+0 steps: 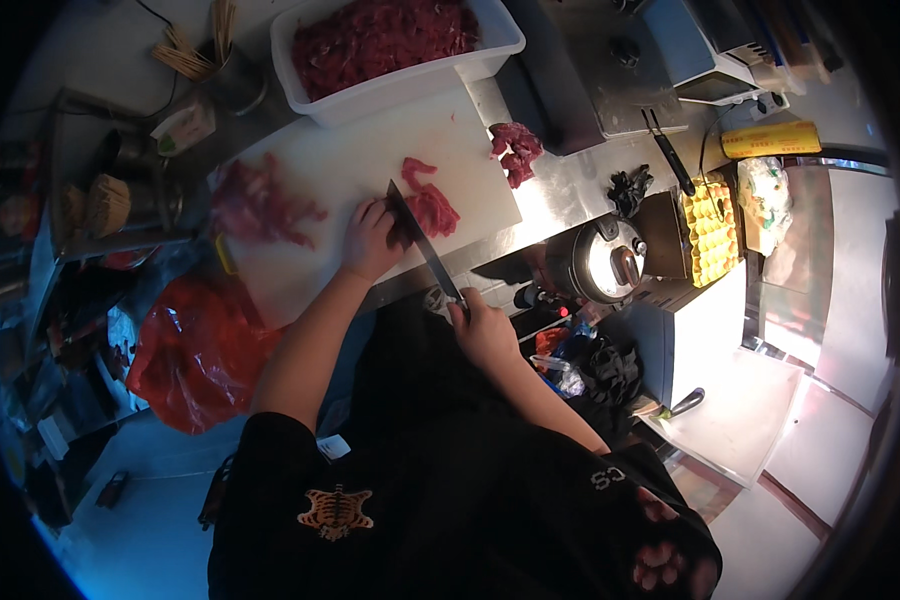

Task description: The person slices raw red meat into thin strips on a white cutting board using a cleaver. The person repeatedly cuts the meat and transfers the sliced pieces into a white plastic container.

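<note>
My right hand (486, 328) grips the handle of a long kitchen knife (429, 251), its blade slanting up and left over a white cutting board (345, 157). Close against the blade's left side, my left hand (371, 238) holds a dark piece of raw red meat (399, 231) with curled fingers; the hand and blade partly hide it. Right of the blade lie cut meat slices (433, 210), with a curved strip above them. A looser pile of cut meat (259, 199) spreads over the board's left side. Off the board's right edge, a meat chunk (517, 150) lies on the steel counter.
A white plastic tub (412, 79) of raw meat stands at the board's far edge. Wooden skewers (221, 37) fill a container at upper left. A red plastic bag (195, 352) hangs left of my arm. At right are a pressure cooker (600, 259) and egg trays (709, 232).
</note>
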Demonstrator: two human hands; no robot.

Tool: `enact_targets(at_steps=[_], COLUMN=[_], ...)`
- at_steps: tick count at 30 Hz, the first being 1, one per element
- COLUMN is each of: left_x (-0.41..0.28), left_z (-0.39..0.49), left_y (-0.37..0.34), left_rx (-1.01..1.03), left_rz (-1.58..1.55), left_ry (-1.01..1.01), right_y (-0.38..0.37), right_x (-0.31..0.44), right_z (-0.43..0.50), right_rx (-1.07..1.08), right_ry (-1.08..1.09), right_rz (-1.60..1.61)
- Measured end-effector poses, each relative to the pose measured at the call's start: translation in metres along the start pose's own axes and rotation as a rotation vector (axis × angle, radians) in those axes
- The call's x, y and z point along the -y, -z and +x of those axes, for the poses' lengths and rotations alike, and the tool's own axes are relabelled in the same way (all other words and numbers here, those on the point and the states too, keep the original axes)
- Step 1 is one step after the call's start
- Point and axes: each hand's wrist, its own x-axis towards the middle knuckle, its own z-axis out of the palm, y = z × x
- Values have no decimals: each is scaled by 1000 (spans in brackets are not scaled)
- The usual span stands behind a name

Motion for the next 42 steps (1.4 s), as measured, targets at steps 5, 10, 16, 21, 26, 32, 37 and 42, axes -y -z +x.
enact_targets(at_steps=[5, 10, 16, 21, 26, 32, 37, 42], left_x=[4, 3, 2, 1, -3, 6, 2, 4], left_z=[-3, -3, -5, -4, -1, -3, -3, -5], left_y=[-4, 3, 5, 2, 3, -3, 5, 6], left_rx=[30, 17, -41, -4, -5, -28, 58, 43], left_rz=[-5, -54, -47, -1, 11, -5, 4, -48], left_ry=[9, 11, -12, 5, -4, 13, 10, 30], right_y=[-19, 1, 0, -5, -9, -1, -16, 0], right_x=[52, 52, 28, 26, 23, -2, 51, 56], right_z=[87, 83, 42, 25, 34, 3, 84, 83], right_rx=[-104, -127, -115, -125, -81, 3, -92, -92], right_ry=[53, 83, 70, 98, 74, 43, 71, 89], right_rz=[-6, 15, 27, 20, -1, 14, 12, 12])
